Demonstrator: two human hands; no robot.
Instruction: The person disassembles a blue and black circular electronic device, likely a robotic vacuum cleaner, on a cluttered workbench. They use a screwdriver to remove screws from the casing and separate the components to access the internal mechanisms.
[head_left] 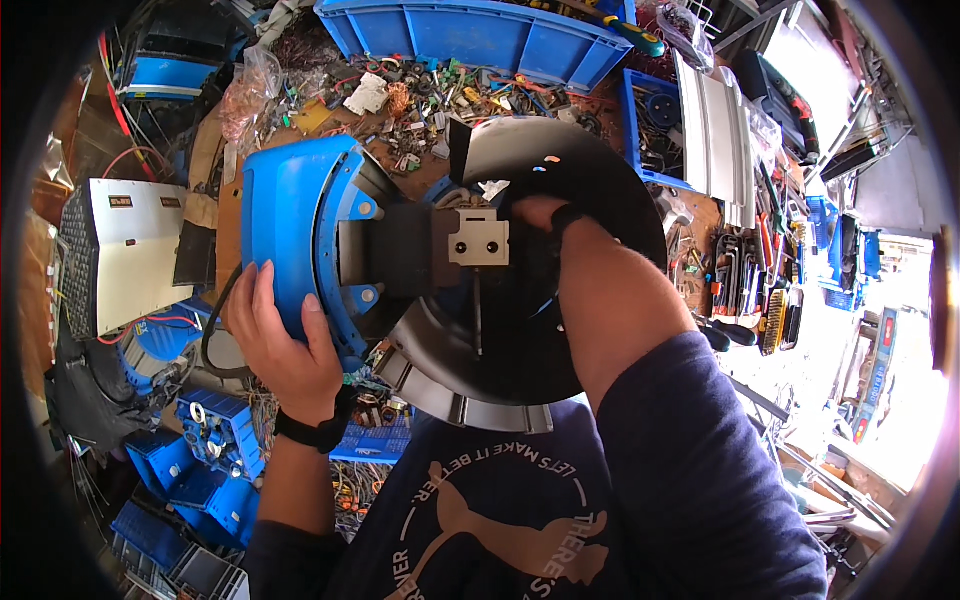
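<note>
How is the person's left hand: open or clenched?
Open: the left hand lies spread on the blue housing, its thumb clearly apart from the fingers.

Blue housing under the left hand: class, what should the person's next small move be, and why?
Probably to brace the blue housing a little more firmly: the left hand lies against it with fingers spread, while the right hand reaches inside the black curved shell, its fingertips hidden.
</note>
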